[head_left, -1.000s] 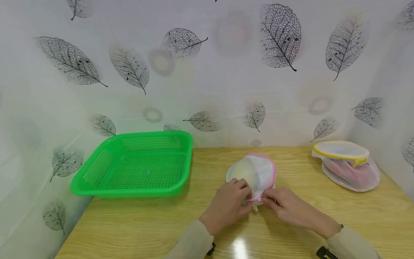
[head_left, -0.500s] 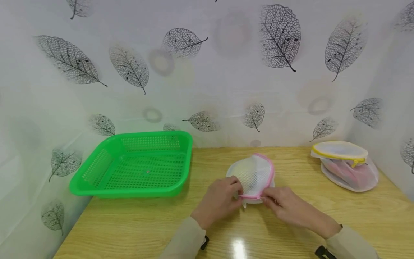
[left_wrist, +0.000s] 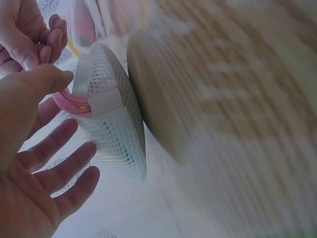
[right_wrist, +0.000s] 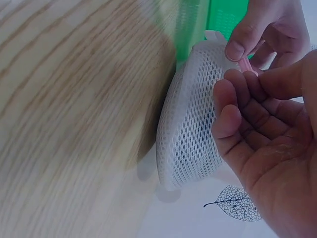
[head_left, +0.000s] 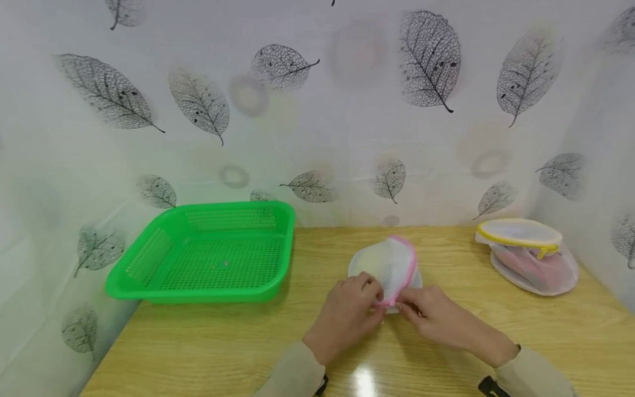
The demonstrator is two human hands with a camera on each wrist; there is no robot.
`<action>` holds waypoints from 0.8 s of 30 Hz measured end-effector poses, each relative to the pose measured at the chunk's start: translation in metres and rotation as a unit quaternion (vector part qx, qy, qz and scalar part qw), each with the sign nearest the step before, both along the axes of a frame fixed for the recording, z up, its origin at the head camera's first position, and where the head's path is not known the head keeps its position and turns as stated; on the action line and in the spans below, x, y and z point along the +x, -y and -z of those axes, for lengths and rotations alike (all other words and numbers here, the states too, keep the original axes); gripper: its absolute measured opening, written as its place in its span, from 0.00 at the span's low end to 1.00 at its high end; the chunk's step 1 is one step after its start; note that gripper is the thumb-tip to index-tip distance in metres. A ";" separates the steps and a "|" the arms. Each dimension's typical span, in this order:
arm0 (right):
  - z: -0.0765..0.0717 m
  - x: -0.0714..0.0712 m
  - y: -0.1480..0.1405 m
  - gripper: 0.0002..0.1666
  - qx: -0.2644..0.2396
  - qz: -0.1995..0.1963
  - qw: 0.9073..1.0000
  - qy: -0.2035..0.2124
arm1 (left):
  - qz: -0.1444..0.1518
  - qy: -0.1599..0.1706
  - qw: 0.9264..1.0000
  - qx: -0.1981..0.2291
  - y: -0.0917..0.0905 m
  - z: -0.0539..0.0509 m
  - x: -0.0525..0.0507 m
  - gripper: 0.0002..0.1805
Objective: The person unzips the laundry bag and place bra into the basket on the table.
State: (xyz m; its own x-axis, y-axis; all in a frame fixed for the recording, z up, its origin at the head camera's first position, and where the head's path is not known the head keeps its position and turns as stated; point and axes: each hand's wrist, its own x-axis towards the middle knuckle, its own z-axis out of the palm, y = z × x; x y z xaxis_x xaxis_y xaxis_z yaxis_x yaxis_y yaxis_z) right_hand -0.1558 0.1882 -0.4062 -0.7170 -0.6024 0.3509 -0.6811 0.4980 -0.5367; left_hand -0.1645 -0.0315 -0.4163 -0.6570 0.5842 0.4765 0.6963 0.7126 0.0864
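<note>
The work on the small white mesh bag (head_left: 379, 273) looks partly done. The bag is on the surface (head_left: 223, 342), a bit right of the middle, and it leans up on a slant with both hands at its near edge. Something pale yellow seems to show through the mesh, so I think it has a thing in it. What is left looks to be the pink zip (head_left: 413, 259). I can't tell how much of it is done up, because the fingers hide that part.

The left hand (head_left: 347, 311) pinches the bag's edge by the zip with its thumb and first finger. In the left wrist view its other fingers are loose, spread a little and just bent. The right hand (head_left: 439, 317) is mostly closed. Its thumb and finger pinch the pink zip right next to the left hand, and its other fingers are curled in. The zip's little pull tag is too hidden to see.

Over on the right is another bag (head_left: 536, 270) with a yellow zip (head_left: 518, 241) and something pink inside. No hand is touching it. I can't tell if that zip is done up all the way. The green basket (head_left: 193, 295) sits on the left, well apart from both hands.
</note>
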 end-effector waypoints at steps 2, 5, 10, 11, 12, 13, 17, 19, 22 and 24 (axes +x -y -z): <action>0.002 -0.001 0.000 0.12 0.001 -0.006 1.000 -0.018 | -0.005 -0.004 1.000 -0.007 0.000 0.001 0.000 0.10; 0.005 -0.001 0.000 0.13 -0.001 -0.014 0.999 -0.030 | -0.005 -0.007 1.000 -0.014 0.000 0.002 0.000 0.08; 0.006 -0.002 0.000 0.14 0.008 -0.011 0.998 -0.056 | -0.004 -0.012 1.000 -0.019 0.001 0.002 -0.001 0.06; 0.006 -0.002 0.000 0.15 0.010 -0.009 0.998 -0.061 | -0.004 -0.012 1.000 -0.018 0.001 0.002 -0.001 0.06; 0.006 -0.002 0.000 0.15 0.012 -0.008 0.998 -0.066 | -0.003 -0.012 1.000 -0.017 0.001 0.002 -0.001 0.06; 0.006 -0.002 0.000 0.15 0.012 -0.007 0.998 -0.069 | -0.002 -0.013 1.000 -0.015 0.001 0.002 -0.002 0.06; 0.005 -0.002 -0.001 0.15 0.016 0.000 0.996 -0.089 | 0.005 -0.019 1.000 -0.013 0.001 0.002 -0.003 0.07; 0.005 -0.002 -0.002 0.14 0.018 0.000 0.995 -0.096 | 0.009 -0.022 1.000 -0.011 0.001 0.002 -0.003 0.09; 0.005 -0.002 -0.003 0.14 0.020 -0.002 0.994 -0.104 | 0.013 -0.023 1.000 -0.011 0.001 0.002 -0.003 0.10; 0.005 -0.002 -0.003 0.13 0.020 -0.004 0.994 -0.111 | 0.013 -0.021 1.000 -0.011 0.001 0.002 -0.003 0.10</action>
State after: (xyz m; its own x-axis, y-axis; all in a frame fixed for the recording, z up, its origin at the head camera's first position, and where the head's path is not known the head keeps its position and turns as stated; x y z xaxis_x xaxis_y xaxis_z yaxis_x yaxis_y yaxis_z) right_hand -0.1582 0.1916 -0.4108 -0.6194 -0.6249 0.4753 -0.7848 0.5093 -0.3531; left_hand -0.1672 -0.0326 -0.4183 -0.6216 0.6116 0.4895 0.7173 0.6956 0.0417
